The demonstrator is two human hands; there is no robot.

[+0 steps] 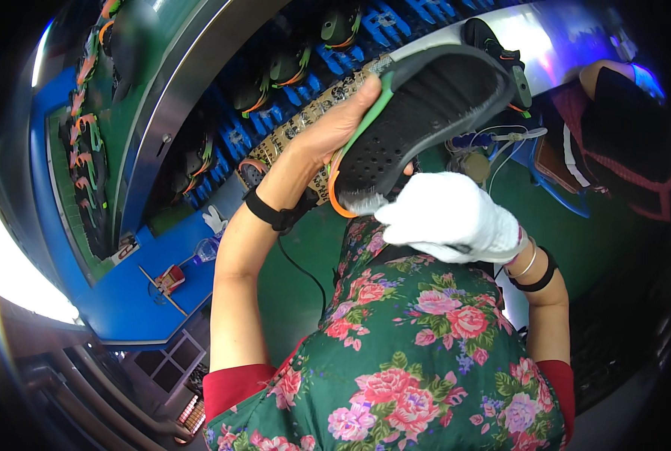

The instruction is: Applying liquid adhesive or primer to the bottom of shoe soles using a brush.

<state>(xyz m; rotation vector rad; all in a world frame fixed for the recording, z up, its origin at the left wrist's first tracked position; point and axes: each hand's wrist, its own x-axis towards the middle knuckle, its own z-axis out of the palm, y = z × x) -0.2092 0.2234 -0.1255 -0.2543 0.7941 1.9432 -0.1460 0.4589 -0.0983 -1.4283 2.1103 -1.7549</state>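
Note:
My left hand (341,124) is bare and grips the edge of a shoe sole (418,113). The sole is black inside, with small holes toward its heel and a green and orange rim; it is held tilted up in front of me. In a white glove, my right hand (452,218) is closed beside the heel end. A whitish, bristly-looking patch shows on the heel at the gloved fingertips; whether it is a brush or a wet shine I cannot tell. The glove hides whatever those fingers hold.
Beyond the sole runs a line of blue racks (388,26) bearing black shoe parts (287,68). A dark shoe (493,45) stands at the far right. On the left are a metal-edged machine (155,90) and a blue table (136,301). Another person (628,128) sits at right.

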